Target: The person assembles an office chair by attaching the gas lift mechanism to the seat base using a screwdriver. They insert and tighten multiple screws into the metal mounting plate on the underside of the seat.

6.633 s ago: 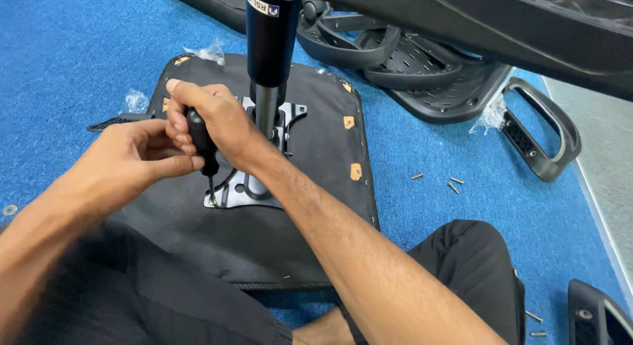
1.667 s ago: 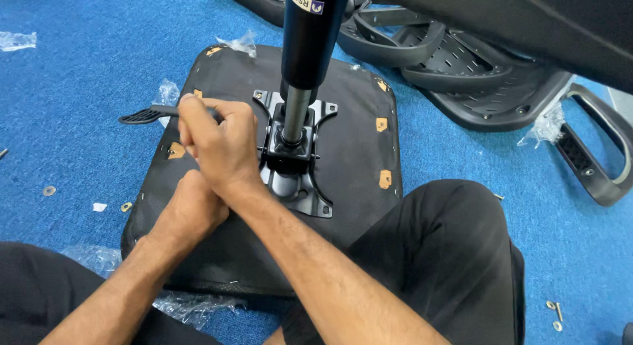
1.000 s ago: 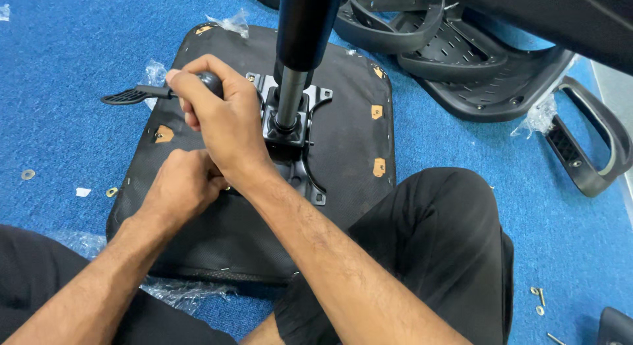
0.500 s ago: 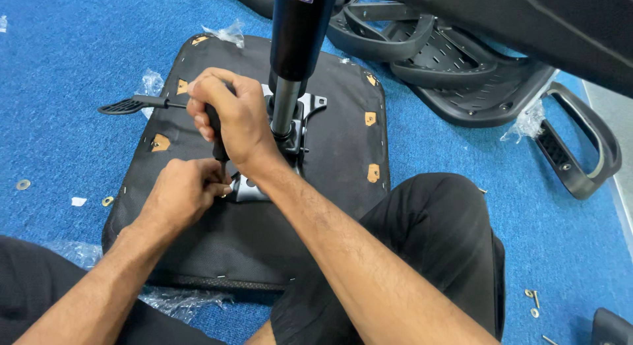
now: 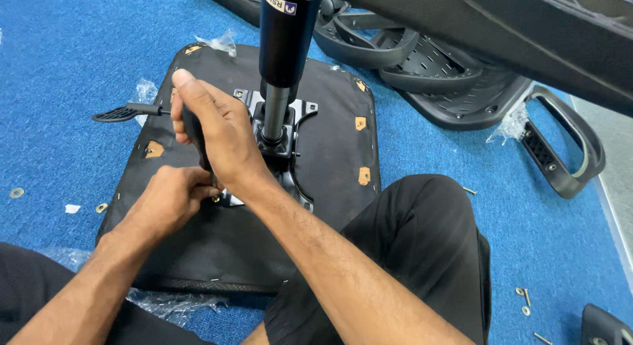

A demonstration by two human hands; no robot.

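head view: right hand (image 5: pixel 224 144) clamped on black screwdriver handle (image 5: pixel 195 135), left hand (image 5: pixel 173 198) pinching its hidden tip.

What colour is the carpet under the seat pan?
Bright blue carpet; clearest in the head view, all around the black seat pan.

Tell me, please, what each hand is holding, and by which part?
The right hand grips a screwdriver by its black handle; the left hand's fingers pinch near its tip, which is hidden.
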